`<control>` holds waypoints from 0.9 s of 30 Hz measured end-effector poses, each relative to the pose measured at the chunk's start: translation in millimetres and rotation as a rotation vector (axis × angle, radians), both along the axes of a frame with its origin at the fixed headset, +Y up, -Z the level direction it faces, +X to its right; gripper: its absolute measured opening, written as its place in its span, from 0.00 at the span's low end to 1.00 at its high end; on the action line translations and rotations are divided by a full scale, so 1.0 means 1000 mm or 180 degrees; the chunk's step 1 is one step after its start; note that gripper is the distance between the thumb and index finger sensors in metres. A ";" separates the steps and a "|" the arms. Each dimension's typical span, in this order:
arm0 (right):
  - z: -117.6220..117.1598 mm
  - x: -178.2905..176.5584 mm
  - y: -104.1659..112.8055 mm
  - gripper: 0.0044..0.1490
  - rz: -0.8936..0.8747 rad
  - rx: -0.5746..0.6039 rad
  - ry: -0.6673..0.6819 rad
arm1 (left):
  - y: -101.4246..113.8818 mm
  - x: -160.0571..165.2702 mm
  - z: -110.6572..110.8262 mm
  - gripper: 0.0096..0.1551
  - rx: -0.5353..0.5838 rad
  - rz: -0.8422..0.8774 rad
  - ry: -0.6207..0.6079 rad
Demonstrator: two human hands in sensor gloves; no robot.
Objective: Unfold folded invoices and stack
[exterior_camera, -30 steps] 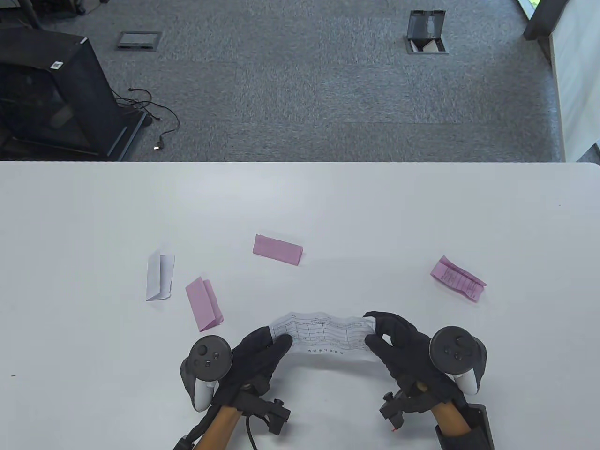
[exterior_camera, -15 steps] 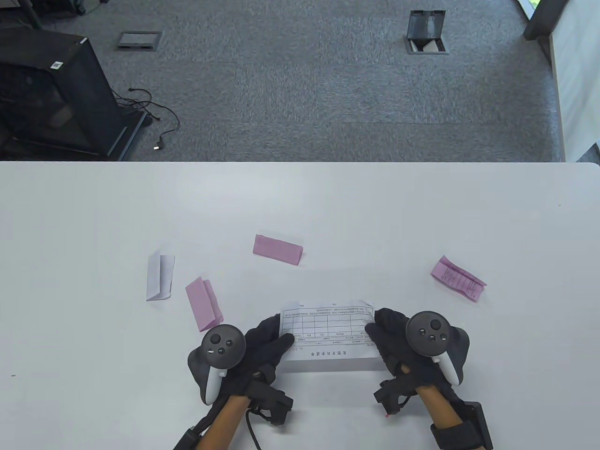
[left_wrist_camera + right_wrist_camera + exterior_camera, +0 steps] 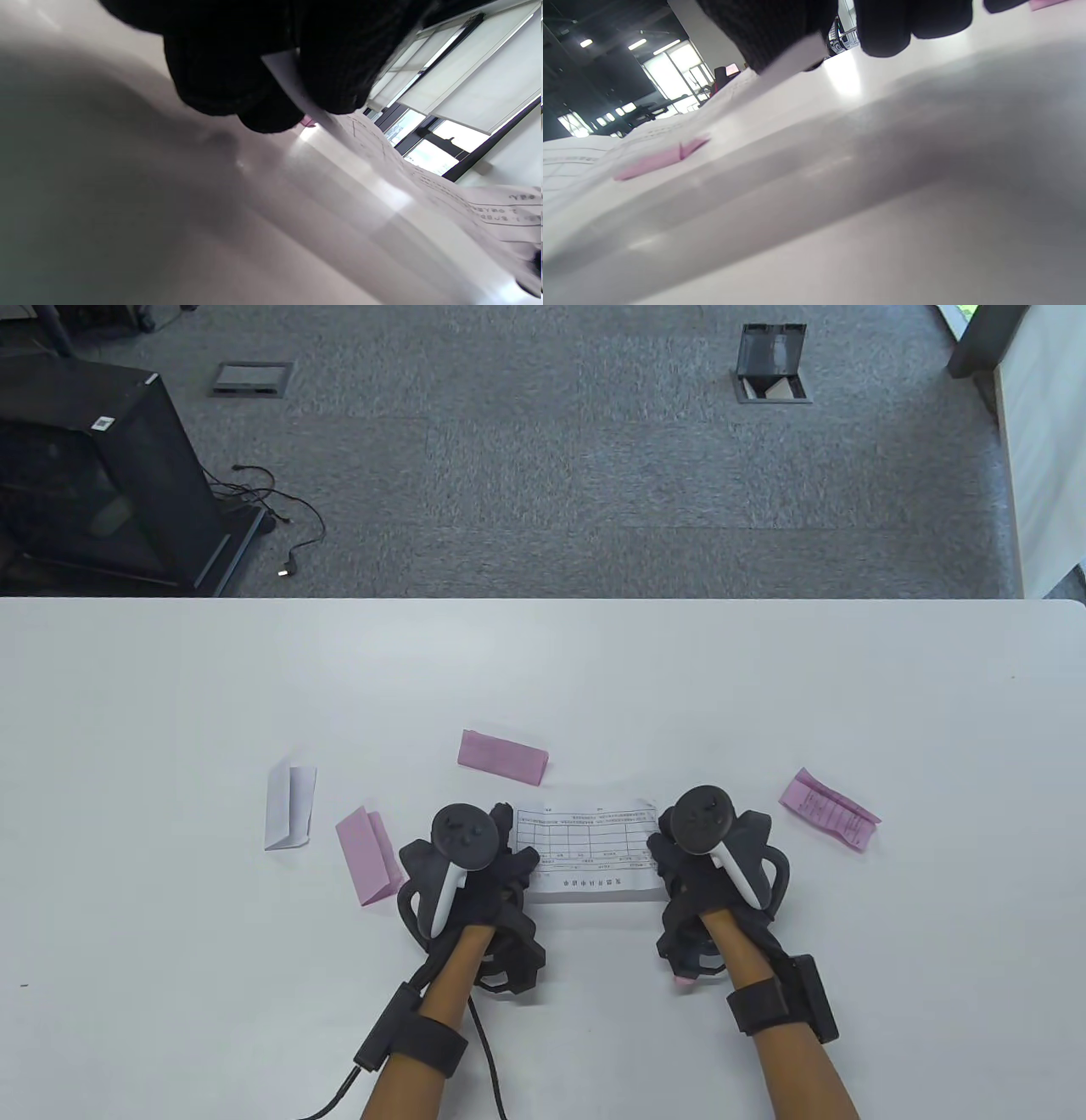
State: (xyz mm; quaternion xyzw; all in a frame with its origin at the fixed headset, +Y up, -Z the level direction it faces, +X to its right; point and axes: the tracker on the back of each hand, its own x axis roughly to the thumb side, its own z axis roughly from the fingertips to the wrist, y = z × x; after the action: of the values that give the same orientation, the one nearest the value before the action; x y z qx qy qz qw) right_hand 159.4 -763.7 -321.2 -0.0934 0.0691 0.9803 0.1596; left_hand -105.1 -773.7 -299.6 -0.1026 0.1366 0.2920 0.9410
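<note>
Unfolded white invoice (image 3: 585, 848) is pinched at both ends by left hand (image 3: 475, 874) & right hand (image 3: 704, 857), low over table (image 3: 764, 687) centre; next, release flat, then nearest pink slip (image 3: 369, 857) is fetched.

My left hand (image 3: 475, 869) and right hand (image 3: 708, 861) now pinch the white invoice (image 3: 590, 853) farther up the table; bowed a second ago, it spreads flat.
</note>
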 end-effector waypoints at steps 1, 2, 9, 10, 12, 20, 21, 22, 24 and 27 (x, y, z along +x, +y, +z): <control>-0.002 -0.002 -0.002 0.20 0.0093 -0.0022 0.0007 | -0.002 0.002 -0.002 0.40 -0.0029 -0.0071 -0.0024; -0.004 -0.004 -0.004 0.20 0.0199 -0.0044 0.0002 | -0.005 0.005 -0.005 0.41 -0.0064 -0.0189 -0.0060; -0.012 -0.014 -0.007 0.20 0.0727 -0.0005 0.0094 | -0.003 0.015 -0.012 0.46 -0.0104 -0.0757 -0.0168; -0.013 -0.015 -0.007 0.20 0.0745 -0.0006 0.0105 | -0.003 0.015 -0.013 0.47 -0.0117 -0.0775 -0.0158; -0.013 -0.016 -0.009 0.20 0.0783 -0.0025 0.0084 | -0.003 0.014 -0.013 0.47 -0.0127 -0.0782 -0.0143; -0.014 -0.021 -0.012 0.25 0.1186 -0.0114 -0.0143 | -0.003 0.011 -0.016 0.54 -0.0298 -0.1243 -0.0081; -0.014 -0.020 -0.011 0.28 0.1243 -0.0147 -0.0230 | -0.002 0.011 -0.016 0.54 -0.0302 -0.1249 -0.0085; -0.015 -0.019 -0.011 0.30 0.1254 -0.0182 -0.0270 | -0.002 0.011 -0.015 0.54 -0.0302 -0.1258 -0.0082; -0.015 -0.015 -0.011 0.34 0.1186 -0.0297 -0.0363 | -0.002 0.010 -0.015 0.54 -0.0307 -0.1267 -0.0072; -0.014 -0.009 -0.014 0.36 0.1012 -0.0314 -0.0399 | -0.002 0.011 -0.015 0.54 -0.0305 -0.1275 -0.0075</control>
State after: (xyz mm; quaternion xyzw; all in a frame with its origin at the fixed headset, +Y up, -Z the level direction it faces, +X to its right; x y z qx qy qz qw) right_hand 150.7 -777.4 -335.7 -0.1718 0.0915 0.9809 0.0018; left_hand -94.4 -775.5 -314.5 -0.1215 0.1570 0.0910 0.9759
